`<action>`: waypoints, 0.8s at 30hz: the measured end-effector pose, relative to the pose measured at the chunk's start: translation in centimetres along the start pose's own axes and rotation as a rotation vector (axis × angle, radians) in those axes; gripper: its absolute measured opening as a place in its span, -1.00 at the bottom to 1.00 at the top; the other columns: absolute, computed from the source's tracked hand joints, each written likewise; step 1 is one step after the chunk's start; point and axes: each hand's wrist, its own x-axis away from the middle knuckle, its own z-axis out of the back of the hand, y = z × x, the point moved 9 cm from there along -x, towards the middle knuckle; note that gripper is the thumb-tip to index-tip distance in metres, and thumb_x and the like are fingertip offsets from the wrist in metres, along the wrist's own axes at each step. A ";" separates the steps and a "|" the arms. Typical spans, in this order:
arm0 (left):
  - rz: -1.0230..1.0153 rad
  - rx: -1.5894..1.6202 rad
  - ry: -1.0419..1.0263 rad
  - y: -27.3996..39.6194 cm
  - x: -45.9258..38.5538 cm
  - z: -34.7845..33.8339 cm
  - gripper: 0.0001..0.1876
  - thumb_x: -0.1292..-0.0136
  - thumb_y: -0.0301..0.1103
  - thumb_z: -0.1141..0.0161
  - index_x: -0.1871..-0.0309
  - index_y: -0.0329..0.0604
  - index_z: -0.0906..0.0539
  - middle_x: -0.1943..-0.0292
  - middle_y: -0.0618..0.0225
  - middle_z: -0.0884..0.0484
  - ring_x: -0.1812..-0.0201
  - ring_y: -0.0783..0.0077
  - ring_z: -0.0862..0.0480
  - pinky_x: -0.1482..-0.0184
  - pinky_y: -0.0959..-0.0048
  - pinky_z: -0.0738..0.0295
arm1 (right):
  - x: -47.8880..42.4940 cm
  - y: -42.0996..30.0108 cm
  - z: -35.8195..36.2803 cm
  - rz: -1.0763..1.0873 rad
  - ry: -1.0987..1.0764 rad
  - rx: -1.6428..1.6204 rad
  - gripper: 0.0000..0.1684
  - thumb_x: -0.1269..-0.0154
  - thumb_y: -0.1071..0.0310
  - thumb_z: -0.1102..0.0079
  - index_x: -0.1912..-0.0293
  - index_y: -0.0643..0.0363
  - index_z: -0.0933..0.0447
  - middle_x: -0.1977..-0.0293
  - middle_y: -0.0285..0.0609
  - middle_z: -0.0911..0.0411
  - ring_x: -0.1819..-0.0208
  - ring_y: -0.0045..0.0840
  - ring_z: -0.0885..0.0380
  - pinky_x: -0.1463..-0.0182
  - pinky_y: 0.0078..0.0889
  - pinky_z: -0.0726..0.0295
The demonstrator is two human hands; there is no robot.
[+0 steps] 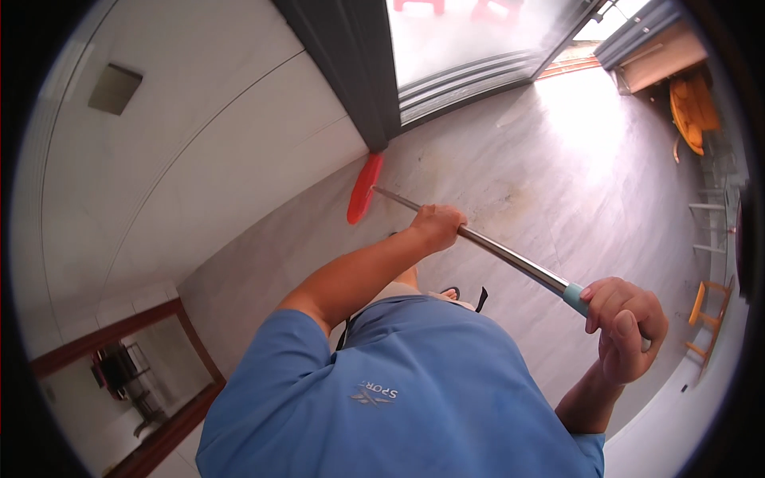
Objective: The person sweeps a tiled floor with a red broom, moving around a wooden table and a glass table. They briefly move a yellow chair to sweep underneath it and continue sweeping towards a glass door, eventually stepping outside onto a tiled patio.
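A broom with a steel handle (514, 258) runs slantwise across the view in front of me. Its long red head (365, 190) rests on the floor at the foot of the wall, close to the dark door frame; its underside is hidden. My left hand (439, 227) is wrapped around the lower part of the handle, knuckles up. Higher up, my right hand (627, 331) grips the handle's end, just past a pale green sleeve (575, 297), with the thumb lying along the outside.
A pale wall (239, 149) rises at the left, with a dark post (352, 66) beside the glass door (460, 54). The grey floor (538, 197) has brownish stains. At the right stand an orange chair (690, 113) and a wooden stool (708, 319). A wood-framed doorway (200, 346) is lower left.
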 end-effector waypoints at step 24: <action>-0.341 0.801 0.176 26.5 13.3 9.7 -0.72 -0.53 -0.26 -0.24 -0.05 -0.32 -0.74 0.26 0.17 -0.78 -0.06 0.16 -0.79 -0.27 0.13 -0.59 | 27.6 26.5 1.8 -1.081 0.228 -0.660 -0.24 -0.50 -0.30 -0.15 -0.07 0.33 -0.58 0.28 0.04 -0.75 0.34 -0.35 -0.77 0.33 -0.35 -0.73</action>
